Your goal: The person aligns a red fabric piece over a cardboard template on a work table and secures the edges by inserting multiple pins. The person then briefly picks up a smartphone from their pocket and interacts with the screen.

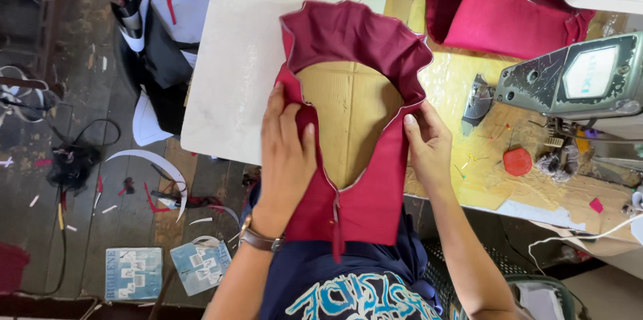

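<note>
Your left hand (287, 152) presses flat, fingers loose, on the maroon garment piece (355, 126) spread over the yellow tabletop (462, 86). Your right hand (429, 146) pinches its piped edge. A cardboard sheet (348, 112) shows through the neck opening; a sewing machine (576, 82) stands nearby.

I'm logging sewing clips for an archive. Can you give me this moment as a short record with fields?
setting: sewing table, sewing machine at right
left hand: pressed flat on maroon garment
right hand: pinching the garment's piped edge
under the opening: brown cardboard
nearby: red fabric pile, scraps on floor
</note>
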